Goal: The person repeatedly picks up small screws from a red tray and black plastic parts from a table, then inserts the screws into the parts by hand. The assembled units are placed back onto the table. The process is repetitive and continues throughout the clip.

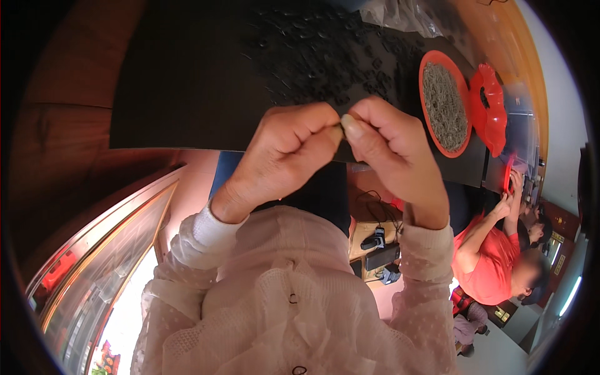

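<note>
My left hand [284,147] and my right hand [392,140] meet over the near edge of a black mat [181,81]. Both are closed, thumbs pressed against curled fingers, with the fingertips touching or almost touching. A tiny dark bit shows at the left fingertips; its kind is too small to make out. Just beyond the hands, many small shiny black pieces [312,50] lie scattered, some of them ring-like. To the right of my right hand stands an orange-red bowl [427,56] filled with thin greyish pieces.
A red dish with a wavy rim [494,112] adjoins the bowl, with something dark in it. Clear plastic bags [403,15] lie at the far edge. At right a person in a red shirt [484,259] works close by. Black devices and cables [378,250] sit on a lower surface.
</note>
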### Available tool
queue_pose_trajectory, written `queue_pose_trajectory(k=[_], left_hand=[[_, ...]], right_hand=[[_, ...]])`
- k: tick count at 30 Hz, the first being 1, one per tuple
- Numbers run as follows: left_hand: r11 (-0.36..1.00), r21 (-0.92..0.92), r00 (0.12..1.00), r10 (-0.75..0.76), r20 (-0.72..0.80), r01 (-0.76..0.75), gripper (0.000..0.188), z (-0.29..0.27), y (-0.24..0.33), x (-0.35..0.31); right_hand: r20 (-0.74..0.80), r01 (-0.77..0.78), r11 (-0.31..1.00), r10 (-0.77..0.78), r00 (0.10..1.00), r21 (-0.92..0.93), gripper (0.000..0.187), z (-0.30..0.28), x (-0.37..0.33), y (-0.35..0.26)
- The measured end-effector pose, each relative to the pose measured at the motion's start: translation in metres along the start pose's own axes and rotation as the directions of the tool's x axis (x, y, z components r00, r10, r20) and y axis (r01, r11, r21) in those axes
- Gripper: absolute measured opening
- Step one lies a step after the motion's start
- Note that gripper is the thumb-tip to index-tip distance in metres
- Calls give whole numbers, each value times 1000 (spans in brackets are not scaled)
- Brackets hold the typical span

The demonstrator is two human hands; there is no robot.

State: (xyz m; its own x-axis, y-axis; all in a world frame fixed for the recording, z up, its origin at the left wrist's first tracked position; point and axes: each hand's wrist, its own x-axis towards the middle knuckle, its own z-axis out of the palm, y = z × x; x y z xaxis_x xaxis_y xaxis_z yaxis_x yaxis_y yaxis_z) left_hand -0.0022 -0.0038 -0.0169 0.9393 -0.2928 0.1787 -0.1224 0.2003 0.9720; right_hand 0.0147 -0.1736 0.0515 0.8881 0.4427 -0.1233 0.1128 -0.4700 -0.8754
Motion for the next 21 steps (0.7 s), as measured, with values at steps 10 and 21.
queue_pose_trajectory(k=[10, 21], left_hand=[[999, -20, 999, -28, 17, 28, 10, -3, 4, 0], [996, -73, 999, -53, 12, 53, 8, -7, 4, 2]], right_hand=[[-8, 325, 703, -426, 905, -633, 11, -32, 100, 38], [-8, 119, 651, -189, 982, -749, 13, -36, 110, 29]])
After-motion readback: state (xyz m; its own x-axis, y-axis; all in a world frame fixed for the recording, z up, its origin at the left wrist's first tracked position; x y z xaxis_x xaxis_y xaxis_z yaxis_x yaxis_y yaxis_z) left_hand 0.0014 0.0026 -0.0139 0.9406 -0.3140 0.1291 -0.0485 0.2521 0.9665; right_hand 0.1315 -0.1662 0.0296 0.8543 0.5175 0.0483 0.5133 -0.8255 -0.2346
